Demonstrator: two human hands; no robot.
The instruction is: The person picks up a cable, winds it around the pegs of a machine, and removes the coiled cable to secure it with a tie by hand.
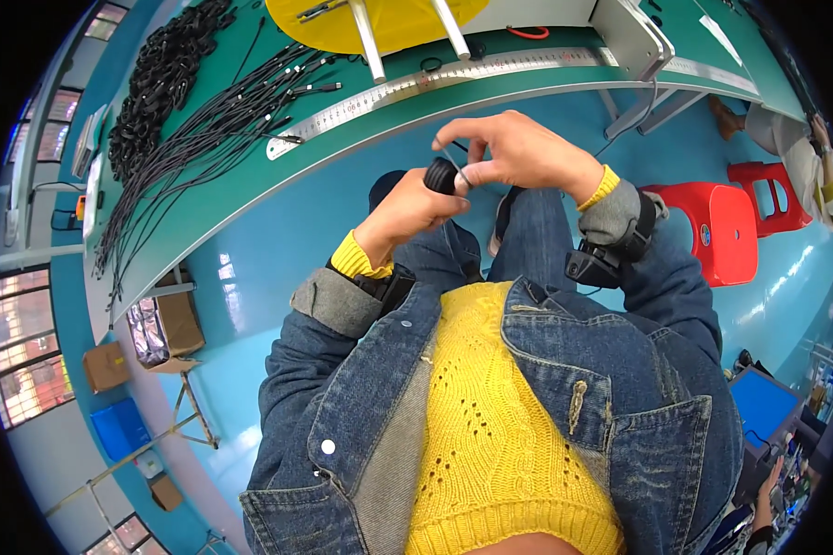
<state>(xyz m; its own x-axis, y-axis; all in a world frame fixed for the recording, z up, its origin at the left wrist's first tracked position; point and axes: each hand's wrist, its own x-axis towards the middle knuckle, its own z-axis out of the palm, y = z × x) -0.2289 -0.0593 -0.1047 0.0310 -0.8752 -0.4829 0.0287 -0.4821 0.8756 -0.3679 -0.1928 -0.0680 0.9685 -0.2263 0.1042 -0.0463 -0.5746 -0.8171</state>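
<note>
My left hand (405,211) grips a small tight coil of black cable (441,176) in front of my knees, just off the table's front edge. Beside it, my right hand (529,159) is closed in a pinch at the coil. A thin dark strand (457,166) runs from its raised index finger down to its thumb; whether this is the cable's end or a separate tie I cannot tell. Part of the coil is hidden by my left fingers. On the green table (241,180) lie several loose straight black cables (194,134).
Behind the loose cables is a pile of bundled black cables (162,83). A long steel ruler (407,90) lies along the table edge, below a yellow round surface (389,28) with metal bars. Red stools (727,236) stand at right. Other people are partly visible at the right rim.
</note>
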